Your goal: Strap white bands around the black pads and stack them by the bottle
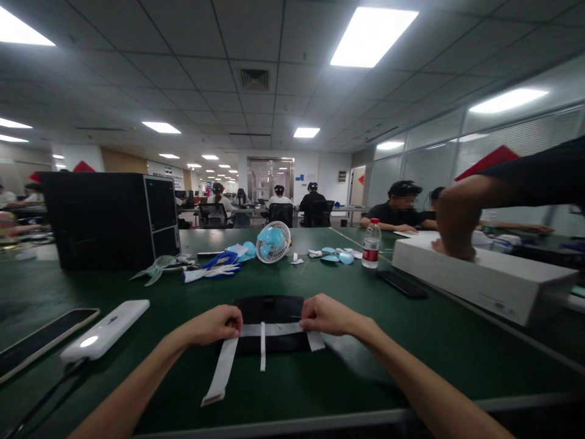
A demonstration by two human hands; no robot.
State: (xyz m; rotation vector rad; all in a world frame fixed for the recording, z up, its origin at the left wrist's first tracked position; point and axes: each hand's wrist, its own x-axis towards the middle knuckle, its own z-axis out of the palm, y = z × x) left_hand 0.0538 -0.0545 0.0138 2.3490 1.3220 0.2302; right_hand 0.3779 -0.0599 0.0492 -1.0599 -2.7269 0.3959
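Note:
A flat black pad [269, 309] lies on the green table [347, 390] in front of me, with white ribbon strips [269, 330] crossing it. My left hand [218, 324] is closed in a pinch on the left end of the horizontal strip. At the strip's right end, my right hand [325, 314] is pinched shut on it. A longer white strip [222, 373] hangs down from the left end toward the table's near edge. A thin short strip [262, 347] runs down the middle.
A white power bank [106, 330] and a phone [41, 341] lie at left. A black computer case [112, 218], a small blue fan [273, 242], gloves [212, 266], a water bottle [371, 244], a black phone [401, 284] and a white box [484, 277] under another person's arm [461, 213] stand beyond.

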